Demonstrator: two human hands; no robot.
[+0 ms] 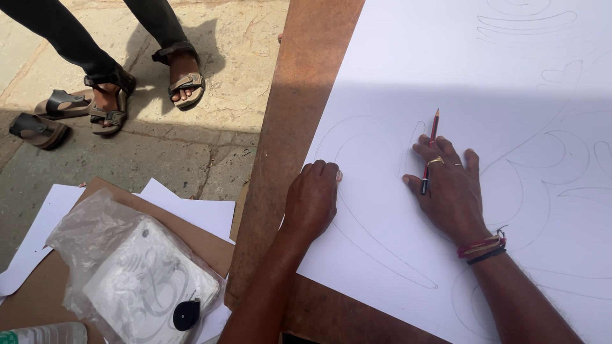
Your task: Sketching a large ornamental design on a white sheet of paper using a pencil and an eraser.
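White paper pinned flat: my right hand spreads, pencil between fingers; left hand curls shut, rubbing an eraser.

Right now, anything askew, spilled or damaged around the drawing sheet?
Nothing stands out. The large white paper sheet lies flat on the brown wooden board, uncreased. The left hand presses its edge; the right hand rests flat with a red pencil between its fingers. Loose white sheets lie on the ground, untorn.

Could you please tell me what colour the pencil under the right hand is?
The pencil is red with black stripes; head view.
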